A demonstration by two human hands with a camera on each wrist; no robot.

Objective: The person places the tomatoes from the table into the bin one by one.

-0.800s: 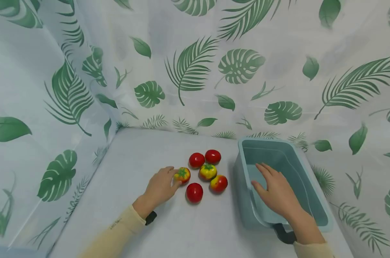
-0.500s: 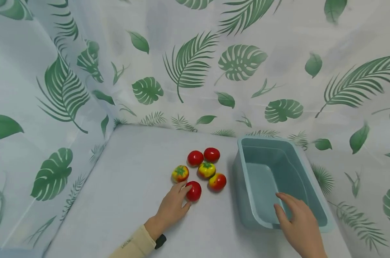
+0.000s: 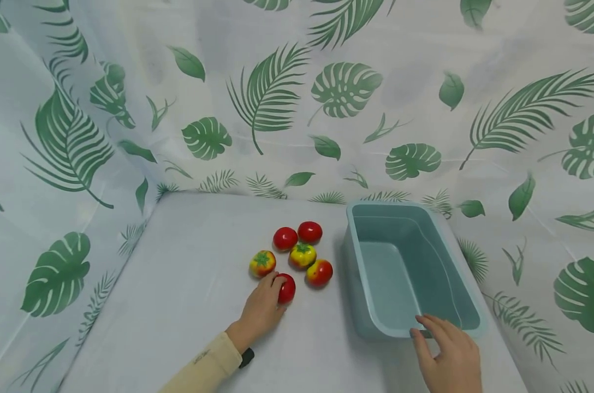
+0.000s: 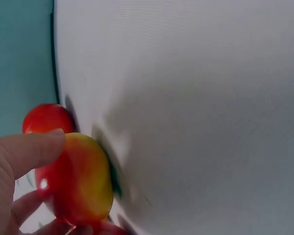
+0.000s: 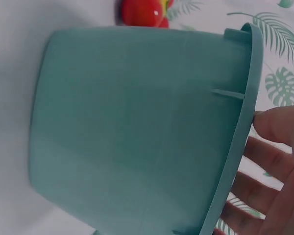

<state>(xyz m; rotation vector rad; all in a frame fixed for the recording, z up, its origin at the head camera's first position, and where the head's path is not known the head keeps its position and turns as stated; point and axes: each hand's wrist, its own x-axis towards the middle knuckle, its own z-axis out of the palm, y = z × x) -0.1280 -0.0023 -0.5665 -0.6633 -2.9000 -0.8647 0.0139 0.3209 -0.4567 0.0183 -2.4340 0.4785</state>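
In the head view my left hand (image 3: 262, 308) grips a red tomato (image 3: 286, 288) at the front of a small group on the table. The left wrist view shows thumb and fingers round this tomato (image 4: 85, 178), whose lower side is yellow. Close by lie a yellow-orange tomato (image 3: 262, 263) with a green calyx, and several more tomatoes. My right hand (image 3: 451, 355) is at the near rim of a blue-green plastic tub (image 3: 360, 297). In the right wrist view the thumb touches the tub's rim (image 5: 240, 117); the other fingertips are hidden behind it.
A white table (image 3: 199, 245) carries the tomatoes and, to their right, the tub. Leaf-patterned sheeting (image 3: 277, 82) hangs behind and at the left. At the back of the group are two red tomatoes, one of them the far tomato (image 3: 310, 232).
My left hand has left the yellow-orange tomato and taken hold of the front red one. My right hand has drawn back from over the tub to its near rim.
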